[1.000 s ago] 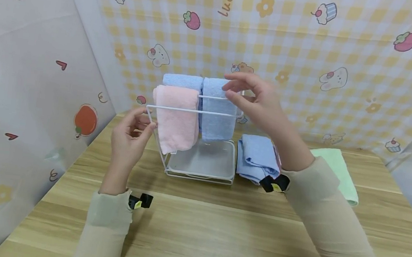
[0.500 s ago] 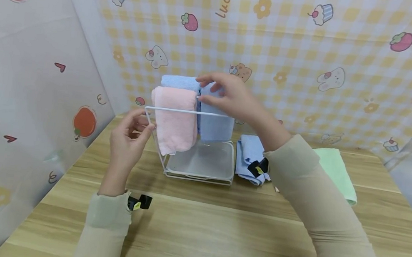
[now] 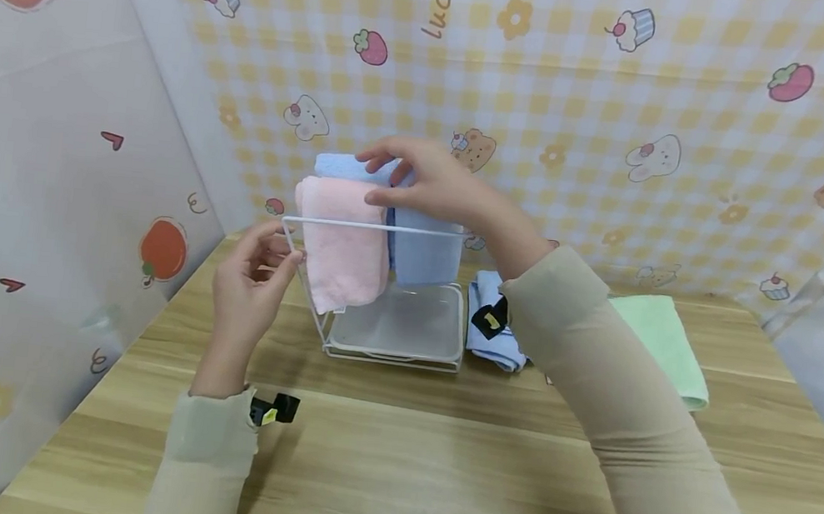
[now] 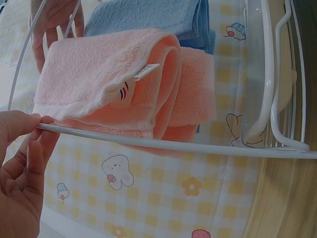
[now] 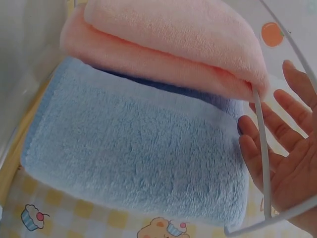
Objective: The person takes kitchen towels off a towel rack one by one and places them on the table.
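Observation:
My left hand [image 3: 250, 294] pinches the side bar of a white wire rack [image 3: 422, 231] between thumb and fingers; the left wrist view shows the thumb on the bar [image 4: 148, 142]. A folded pink towel [image 3: 344, 258] hangs over the rack's front rail, its white tag showing in the left wrist view. Behind it hang two blue towels, one [image 3: 427, 259] at the right and one [image 3: 334, 165] partly hidden at the left. Over the rack's top, my right hand [image 3: 427, 182] reaches with relaxed, parted fingers, fingertips right by the towels' upper folds, holding nothing.
A grey tray [image 3: 412, 324] lies in the rack's base. To its right on the wooden table [image 3: 390, 464] is a folded blue towel [image 3: 496, 354], partly covered by my right arm. Farther right lies a green towel [image 3: 663, 342]. A checked cloth backdrop [image 3: 564, 97] stands behind.
My right hand has moved left along the rack's top, from the right blue towel to above the pink one. The left hand keeps its pinch on the side bar.

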Available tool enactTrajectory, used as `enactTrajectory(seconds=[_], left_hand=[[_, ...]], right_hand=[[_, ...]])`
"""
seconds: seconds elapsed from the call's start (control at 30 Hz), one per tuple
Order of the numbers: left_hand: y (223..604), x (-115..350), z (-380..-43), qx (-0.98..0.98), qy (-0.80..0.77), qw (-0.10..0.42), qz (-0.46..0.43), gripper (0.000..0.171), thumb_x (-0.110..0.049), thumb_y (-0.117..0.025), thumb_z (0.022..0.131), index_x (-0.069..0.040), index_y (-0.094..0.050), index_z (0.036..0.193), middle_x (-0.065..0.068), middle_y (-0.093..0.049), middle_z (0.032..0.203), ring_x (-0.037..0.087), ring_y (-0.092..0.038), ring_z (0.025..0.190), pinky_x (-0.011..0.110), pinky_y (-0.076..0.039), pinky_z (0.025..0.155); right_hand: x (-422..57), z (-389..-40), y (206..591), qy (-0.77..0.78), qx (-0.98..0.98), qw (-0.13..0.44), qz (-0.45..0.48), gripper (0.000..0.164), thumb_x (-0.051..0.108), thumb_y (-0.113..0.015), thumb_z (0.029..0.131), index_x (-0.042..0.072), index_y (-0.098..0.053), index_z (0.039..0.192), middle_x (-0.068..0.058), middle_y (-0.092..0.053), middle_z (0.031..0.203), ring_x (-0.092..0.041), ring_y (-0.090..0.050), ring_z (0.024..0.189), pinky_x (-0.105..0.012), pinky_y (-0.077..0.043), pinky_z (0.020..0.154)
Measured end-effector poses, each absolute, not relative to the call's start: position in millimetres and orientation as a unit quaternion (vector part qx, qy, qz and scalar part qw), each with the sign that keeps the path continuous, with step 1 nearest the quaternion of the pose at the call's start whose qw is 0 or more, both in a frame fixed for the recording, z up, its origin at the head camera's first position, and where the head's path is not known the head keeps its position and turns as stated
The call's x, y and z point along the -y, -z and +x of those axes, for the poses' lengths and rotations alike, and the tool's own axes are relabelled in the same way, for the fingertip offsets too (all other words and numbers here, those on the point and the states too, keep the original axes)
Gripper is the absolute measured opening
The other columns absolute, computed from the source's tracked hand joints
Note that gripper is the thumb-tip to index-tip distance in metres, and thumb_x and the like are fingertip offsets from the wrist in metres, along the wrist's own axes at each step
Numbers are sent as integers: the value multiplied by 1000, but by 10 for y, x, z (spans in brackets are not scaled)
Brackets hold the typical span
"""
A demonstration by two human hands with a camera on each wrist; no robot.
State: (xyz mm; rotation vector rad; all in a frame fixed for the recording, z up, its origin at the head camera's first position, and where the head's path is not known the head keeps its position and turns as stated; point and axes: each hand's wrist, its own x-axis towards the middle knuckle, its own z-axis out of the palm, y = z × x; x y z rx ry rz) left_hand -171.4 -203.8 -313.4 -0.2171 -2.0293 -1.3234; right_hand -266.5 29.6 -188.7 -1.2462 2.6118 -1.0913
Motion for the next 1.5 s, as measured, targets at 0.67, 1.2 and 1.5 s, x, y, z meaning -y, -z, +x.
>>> enactTrajectory(seconds=[0.67, 1.2, 1.5], left_hand=[[3113, 2033, -1714, 780, 515, 344, -88, 29, -3, -72, 89, 0, -65, 117, -26, -62, 82, -5, -58, 68, 11, -46, 58], [3111, 2063, -1697, 789, 504, 342, -78, 27, -4, -72, 89, -3, -66, 116, -22, -63, 83, -6, -59, 70, 10, -46, 60], [3115, 2046, -1707, 787, 509, 340, -79, 27, -3, -72, 89, -3, -66, 115, -27, -60, 81, -7, -58, 70, 9, -46, 61]], right_hand=[[-3, -2676, 1934, 299, -833, 82, -457, 52, 16, -68, 94, 16, -52, 143, -4, -50, 150, -18, -43, 139, -36, -36, 115], [6, -2699, 1943, 275, -860, 55, -426, 52, 9, -66, 93, 21, -53, 142, -8, -56, 139, -20, -52, 119, -36, -45, 100], [-16, -2700, 1952, 296, -858, 12, -420, 46, 4, -68, 90, 15, -60, 135, -8, -63, 125, -20, -53, 111, -34, -45, 98]])
